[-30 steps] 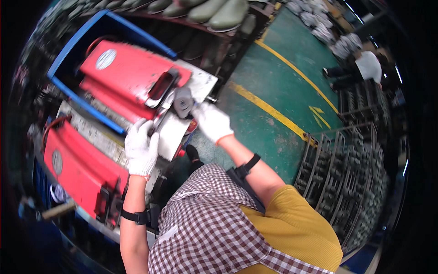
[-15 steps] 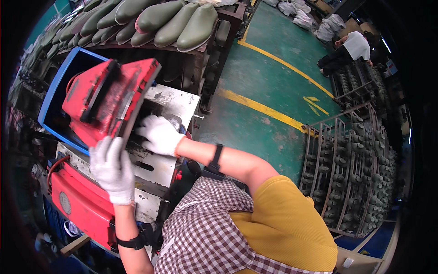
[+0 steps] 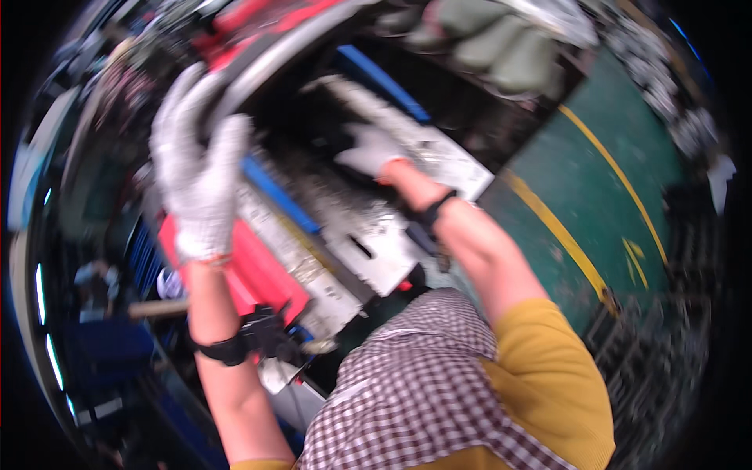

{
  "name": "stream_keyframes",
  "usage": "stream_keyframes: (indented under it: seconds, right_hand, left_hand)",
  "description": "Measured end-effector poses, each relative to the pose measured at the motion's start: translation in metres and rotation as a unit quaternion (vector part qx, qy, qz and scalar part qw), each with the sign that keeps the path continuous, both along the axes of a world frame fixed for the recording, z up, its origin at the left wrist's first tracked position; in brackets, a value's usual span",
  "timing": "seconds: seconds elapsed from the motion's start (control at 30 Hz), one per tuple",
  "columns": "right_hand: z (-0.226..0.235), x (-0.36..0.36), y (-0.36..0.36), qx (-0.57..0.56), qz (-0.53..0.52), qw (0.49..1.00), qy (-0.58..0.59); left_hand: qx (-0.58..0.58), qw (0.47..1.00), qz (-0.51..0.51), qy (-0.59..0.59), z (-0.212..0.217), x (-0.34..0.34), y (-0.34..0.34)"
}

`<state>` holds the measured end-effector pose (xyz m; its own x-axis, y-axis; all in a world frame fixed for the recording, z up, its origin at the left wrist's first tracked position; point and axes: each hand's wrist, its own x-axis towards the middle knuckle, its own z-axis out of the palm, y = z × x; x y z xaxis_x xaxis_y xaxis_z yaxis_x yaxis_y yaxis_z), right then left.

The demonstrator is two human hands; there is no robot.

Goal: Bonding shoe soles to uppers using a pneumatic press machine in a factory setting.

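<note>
My left hand (image 3: 196,168), in a white knit glove, is raised with fingers stretched and thumb apart at the pale edge of the red machine lid (image 3: 270,17). Motion blur hides whether it touches the lid. The lid stands swung up over the dark opening of the machine. My right hand (image 3: 372,150), gloved the same way, reaches into that opening over the worn metal bed (image 3: 376,247). Its fingers are smeared against something dark, and whether they hold anything is not visible. A blue strip (image 3: 384,82) borders the opening on the far side.
Green boots (image 3: 501,55) lie on a dark rack beyond the machine. A second red cover (image 3: 262,270) is nearer on the left. Green floor with yellow lines (image 3: 560,231) runs to the right, beside metal racks (image 3: 654,345) with several dark pieces.
The red lid has swung up and away, exposing the dark opening. My left hand has risen with it, while my right hand has reached further in. The view has turned left.
</note>
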<state>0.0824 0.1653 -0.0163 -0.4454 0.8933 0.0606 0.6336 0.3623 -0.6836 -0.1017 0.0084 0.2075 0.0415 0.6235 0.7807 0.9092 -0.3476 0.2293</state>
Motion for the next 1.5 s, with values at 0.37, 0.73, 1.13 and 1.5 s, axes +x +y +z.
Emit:
stream_keyframes:
  seconds: [0.37,0.73,1.13,1.5]
  right_hand:
    - [0.016,0.042,-0.156,-0.59,0.096,0.663,0.45]
    - [0.07,-0.057,-0.281,-0.669,0.315,0.582,0.338]
    - [0.057,-0.102,-0.385,-0.664,0.352,0.615,0.239]
    - [0.011,-0.124,-0.446,-0.8,0.274,0.511,0.152]
  left_hand:
    - [-0.2,0.694,0.05,-0.69,-0.15,-0.01,-0.17]
    - [0.061,0.462,-0.051,-0.883,-0.16,-0.004,-0.305]
    - [0.171,0.422,0.023,-0.89,-0.15,-0.004,-0.419]
    - [0.205,0.419,-0.01,-0.884,-0.179,-0.004,-0.498]
